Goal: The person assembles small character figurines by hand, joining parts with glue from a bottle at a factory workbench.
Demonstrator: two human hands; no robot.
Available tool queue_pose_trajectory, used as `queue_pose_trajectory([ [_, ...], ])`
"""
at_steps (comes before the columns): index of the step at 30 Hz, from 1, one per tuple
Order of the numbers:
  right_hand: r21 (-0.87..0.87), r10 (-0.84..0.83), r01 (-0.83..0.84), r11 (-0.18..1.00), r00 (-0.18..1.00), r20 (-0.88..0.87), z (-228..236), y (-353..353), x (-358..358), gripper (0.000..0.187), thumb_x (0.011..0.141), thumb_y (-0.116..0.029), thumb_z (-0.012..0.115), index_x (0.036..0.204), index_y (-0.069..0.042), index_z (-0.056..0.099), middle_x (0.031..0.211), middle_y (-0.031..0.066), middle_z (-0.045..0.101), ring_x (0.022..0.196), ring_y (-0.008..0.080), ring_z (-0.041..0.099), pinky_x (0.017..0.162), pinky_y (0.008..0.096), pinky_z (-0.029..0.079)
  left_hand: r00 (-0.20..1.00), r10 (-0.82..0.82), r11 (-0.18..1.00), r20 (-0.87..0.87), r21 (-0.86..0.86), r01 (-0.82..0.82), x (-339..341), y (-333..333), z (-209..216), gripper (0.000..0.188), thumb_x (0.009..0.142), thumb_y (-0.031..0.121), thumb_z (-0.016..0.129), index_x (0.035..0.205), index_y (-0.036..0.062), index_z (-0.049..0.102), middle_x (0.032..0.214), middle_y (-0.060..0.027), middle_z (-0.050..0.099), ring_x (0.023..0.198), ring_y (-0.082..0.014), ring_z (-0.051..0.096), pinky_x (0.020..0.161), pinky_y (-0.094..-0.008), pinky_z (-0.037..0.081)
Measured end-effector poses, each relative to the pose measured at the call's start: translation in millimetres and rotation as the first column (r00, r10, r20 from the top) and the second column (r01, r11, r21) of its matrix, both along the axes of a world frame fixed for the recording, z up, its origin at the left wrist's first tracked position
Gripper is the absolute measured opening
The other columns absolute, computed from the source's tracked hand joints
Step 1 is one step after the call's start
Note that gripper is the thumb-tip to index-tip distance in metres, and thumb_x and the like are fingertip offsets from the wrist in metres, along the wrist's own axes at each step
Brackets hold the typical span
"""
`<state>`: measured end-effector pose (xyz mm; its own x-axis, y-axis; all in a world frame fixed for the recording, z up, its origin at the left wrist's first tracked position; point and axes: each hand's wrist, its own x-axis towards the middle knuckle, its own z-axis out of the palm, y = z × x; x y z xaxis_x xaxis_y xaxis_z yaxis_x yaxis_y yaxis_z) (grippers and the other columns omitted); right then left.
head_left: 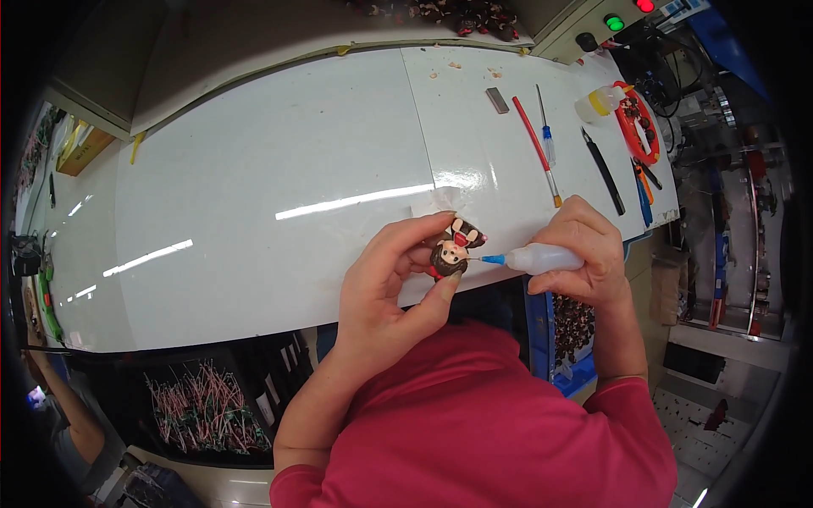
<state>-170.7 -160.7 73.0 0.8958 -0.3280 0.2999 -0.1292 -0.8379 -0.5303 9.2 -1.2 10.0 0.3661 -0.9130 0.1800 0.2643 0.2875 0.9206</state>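
Note:
Between the thumb and fingers of my left hand is a small painted figurine with brown hair, a pale face and some red on it. My right hand wraps round a translucent squeeze bottle, held nearly level. The bottle's blue needle tip points left, and its thin end reaches the side of the figurine's head; whether it touches I cannot tell. Both hands are over the front edge of the white table. A crumpled white tissue lies just behind the figurine.
On the right of the table lie a paintbrush, a screwdriver, a black craft knife, a grey block, a yellow-banded bottle and a red basket. A blue crate of small parts stands below. Another person's arm shows at left.

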Motion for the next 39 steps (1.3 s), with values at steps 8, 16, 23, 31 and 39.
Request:
queue_pose_trajectory([
  [8, -0.062, -0.011, 0.011, 0.998, 1.000, -0.006, 7, 2, 1, 0.046, 0.054, -0.037, 0.085, 0.082, -0.006, 0.067, 0.071, 0.0034, 0.055, 0.065, 0.0186, 0.052, 0.057, 0.0287, 0.042, 1.000, -0.001, 1.000, 0.002, -0.004, 0.001, 0, 0, 0, 0.051, 0.079, -0.010, 0.059, 0.128, -0.0017, 0.046, 0.118, -0.0124, 0.053, 0.103, -0.0160, 0.060, 0.089, -0.0283, 0.048],
  [16, -0.124, -0.007, 0.006, 0.992, 1.000, -0.005, 12, 4, -1, 0.046, 0.053, -0.037, 0.084, 0.081, -0.006, 0.066, 0.071, 0.0034, 0.054, 0.064, 0.0188, 0.051, 0.056, 0.0291, 0.040, 1.000, -0.002, 1.000, -0.010, 0.019, 0.003, -3, 1, 3, 0.052, 0.079, -0.010, 0.060, 0.128, -0.0018, 0.046, 0.117, -0.0122, 0.053, 0.103, -0.0156, 0.059, 0.090, -0.0282, 0.047],
  [23, -0.130, -0.014, 0.012, 0.991, 1.000, -0.010, 13, 6, -1, 0.046, 0.052, -0.036, 0.085, 0.081, -0.006, 0.066, 0.071, 0.0034, 0.054, 0.065, 0.0191, 0.051, 0.057, 0.0293, 0.041, 0.999, -0.010, 1.000, -0.046, 0.010, 0.010, -2, 3, 5, 0.052, 0.079, -0.009, 0.059, 0.129, -0.0016, 0.046, 0.115, -0.0112, 0.054, 0.102, -0.0145, 0.059, 0.090, -0.0278, 0.046],
  [31, -0.127, -0.032, 0.031, 0.991, 0.999, -0.004, 14, -1, -5, 0.045, 0.054, -0.035, 0.085, 0.081, -0.005, 0.066, 0.073, 0.0043, 0.055, 0.067, 0.0195, 0.052, 0.058, 0.0288, 0.042, 0.997, -0.036, 0.999, -0.063, 0.025, 0.038, -3, -4, 8, 0.052, 0.081, -0.008, 0.059, 0.130, -0.0031, 0.043, 0.115, -0.0106, 0.055, 0.103, -0.0138, 0.059, 0.090, -0.0272, 0.046],
  [39, 0.404, -0.517, 0.362, 0.840, 0.761, 0.393, -3, -71, -52, 0.033, 0.080, -0.021, 0.071, 0.104, -0.001, 0.060, 0.089, 0.0066, 0.060, 0.082, 0.0160, 0.056, 0.073, 0.0259, 0.044, 0.997, 0.054, 0.996, -0.058, 0.079, -0.049, -19, -10, 19, 0.048, 0.082, -0.012, 0.052, 0.129, -0.0067, 0.042, 0.117, -0.0149, 0.055, 0.105, -0.0205, 0.058, 0.089, -0.0344, 0.050],
])
